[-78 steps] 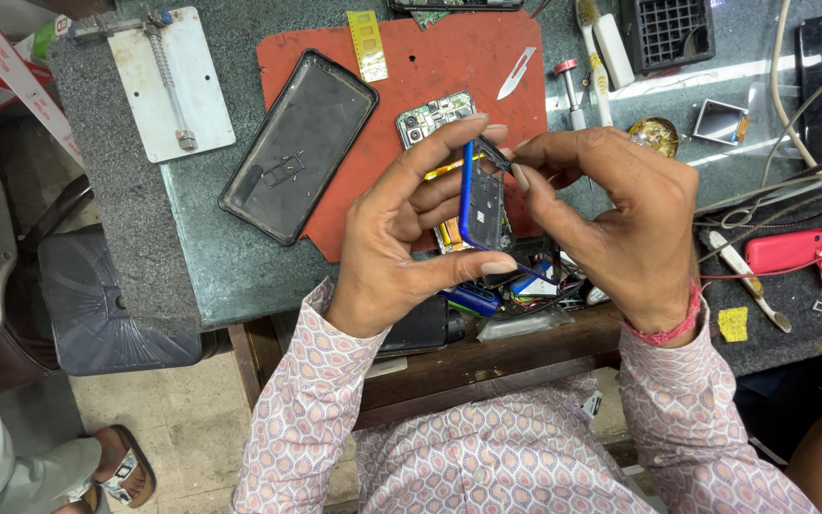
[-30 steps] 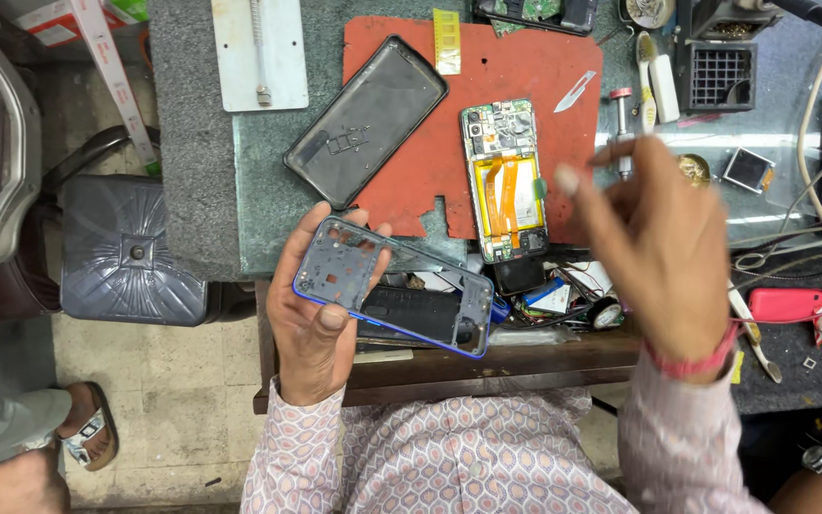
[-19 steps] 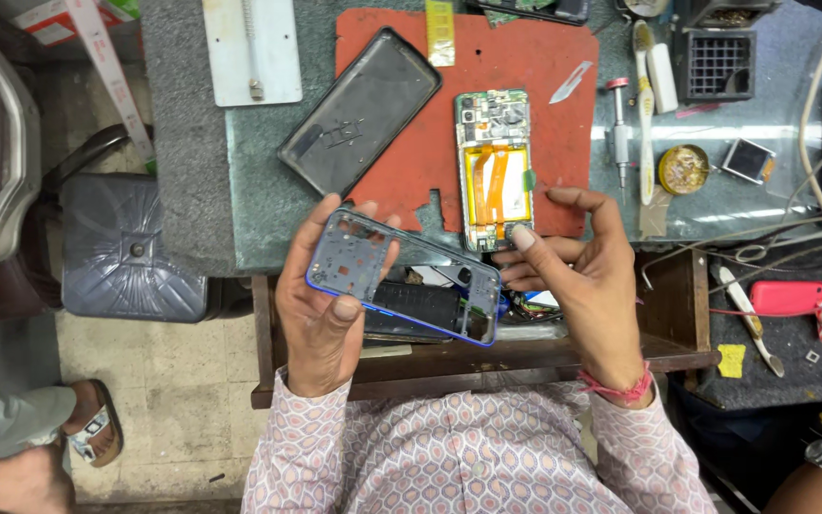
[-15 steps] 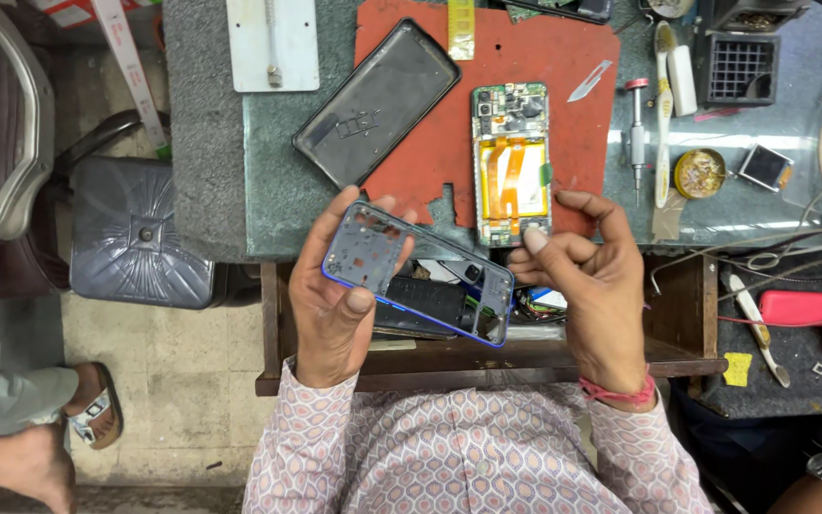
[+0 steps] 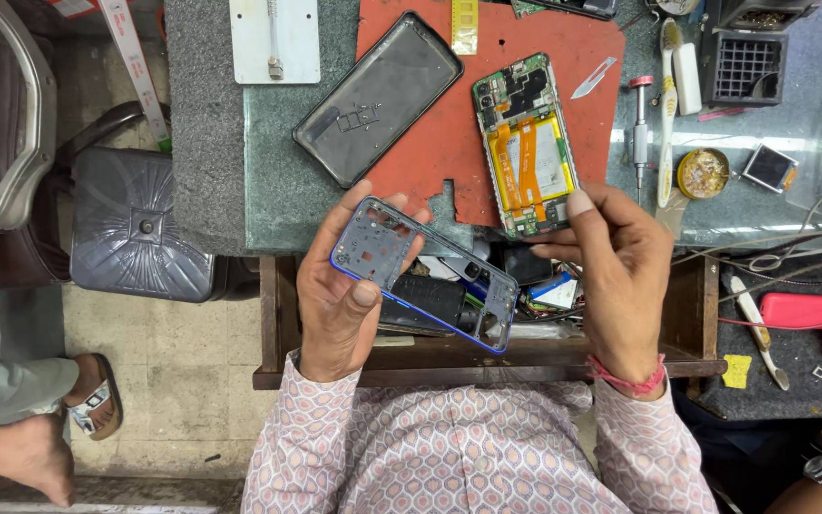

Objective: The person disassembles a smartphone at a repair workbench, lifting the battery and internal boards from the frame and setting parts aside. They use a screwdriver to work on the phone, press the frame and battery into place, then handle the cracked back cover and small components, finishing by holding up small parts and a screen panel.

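Note:
My left hand (image 5: 340,295) grips a blue-edged plastic phone mid-frame (image 5: 430,276), held flat over an open drawer (image 5: 487,366), thumb resting on its near edge. My right hand (image 5: 616,276) hovers beside the frame's right end, fingers slightly curled, its fingertips close to the bottom end of an opened phone body (image 5: 525,143) with an orange-yellow battery area and green board. That phone body lies on a red mat (image 5: 430,124). A dark phone back cover (image 5: 378,95) lies tilted at the mat's left edge.
On the bench lie a white metal plate (image 5: 275,38), a scalpel blade (image 5: 592,78), a screwdriver (image 5: 639,128), a toothbrush (image 5: 666,114), a black grid tray (image 5: 742,67), a round tin (image 5: 703,173), a red tool (image 5: 799,310). A dark stool (image 5: 140,224) and another person's sandalled foot (image 5: 88,409) are at left.
The phone body was set down on the red mat and my left hand took the blue mid-frame out flat. My right hand came back from the mat to the frame's right end.

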`<state>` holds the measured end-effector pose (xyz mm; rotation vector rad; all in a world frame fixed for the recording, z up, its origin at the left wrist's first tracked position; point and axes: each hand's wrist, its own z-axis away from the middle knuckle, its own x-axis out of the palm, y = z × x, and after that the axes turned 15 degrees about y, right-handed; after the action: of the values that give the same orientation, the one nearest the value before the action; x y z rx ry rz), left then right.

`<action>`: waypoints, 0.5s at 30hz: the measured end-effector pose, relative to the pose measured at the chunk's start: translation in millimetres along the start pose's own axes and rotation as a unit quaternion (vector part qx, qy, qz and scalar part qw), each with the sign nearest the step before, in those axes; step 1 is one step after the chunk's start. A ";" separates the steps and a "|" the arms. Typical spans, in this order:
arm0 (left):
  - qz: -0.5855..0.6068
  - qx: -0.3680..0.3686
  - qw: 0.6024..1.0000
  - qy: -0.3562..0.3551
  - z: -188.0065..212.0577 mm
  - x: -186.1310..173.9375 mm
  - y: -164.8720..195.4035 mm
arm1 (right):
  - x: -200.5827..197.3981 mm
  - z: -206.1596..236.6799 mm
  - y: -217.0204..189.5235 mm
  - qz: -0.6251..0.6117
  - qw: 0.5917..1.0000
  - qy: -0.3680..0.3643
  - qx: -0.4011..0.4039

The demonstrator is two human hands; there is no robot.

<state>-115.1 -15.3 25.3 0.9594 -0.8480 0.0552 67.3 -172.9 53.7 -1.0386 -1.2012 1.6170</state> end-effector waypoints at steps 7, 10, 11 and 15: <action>-0.007 -0.008 1.000 -0.003 1.1 4.9 -6.0 | -0.6 -11.1 -9.3 -0.031 0.998 -0.045 0.034; -0.009 -0.010 1.000 -0.003 2.0 7.0 -5.8 | -1.6 -20.1 -9.2 -0.058 0.993 -0.072 0.067; -0.009 -0.011 1.000 -0.003 1.8 7.9 -5.9 | -3.1 -22.4 -9.8 -0.066 0.992 -0.079 0.077; -0.005 -0.020 1.000 -0.003 0.9 10.1 -5.6 | -15.7 -15.4 -11.5 -0.200 0.967 -0.106 0.119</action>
<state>-106.6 -22.5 28.3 0.9263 -0.8468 0.0261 88.3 -181.5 63.9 -0.4430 -1.2247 1.5249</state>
